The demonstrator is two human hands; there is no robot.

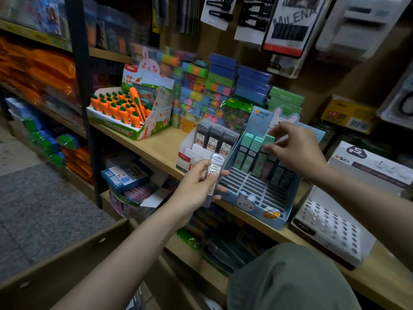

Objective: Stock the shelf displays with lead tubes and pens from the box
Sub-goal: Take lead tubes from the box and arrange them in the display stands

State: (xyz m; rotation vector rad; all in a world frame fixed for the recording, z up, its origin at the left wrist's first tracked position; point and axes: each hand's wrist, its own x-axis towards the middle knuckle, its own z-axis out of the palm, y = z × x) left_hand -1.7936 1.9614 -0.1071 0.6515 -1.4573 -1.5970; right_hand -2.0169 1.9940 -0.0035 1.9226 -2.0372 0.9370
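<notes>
My left hand grips a stack of clear lead tubes in front of the shelf edge. Just behind them stands a white display holding dark 0.7 lead tubes. To its right is a blue bunny display with slotted rows; mint-green tubes fill its back row. My right hand reaches into that back row and pinches the top of one mint-green tube. The cardboard box sits at the lower left, its inside out of view.
A carrot-pen display stands on the left of the wooden shelf. Stacked colourful erasers line the back. A white perforated pen holder and a white carton sit at right. Hanging packs hang overhead. My knee is low in view.
</notes>
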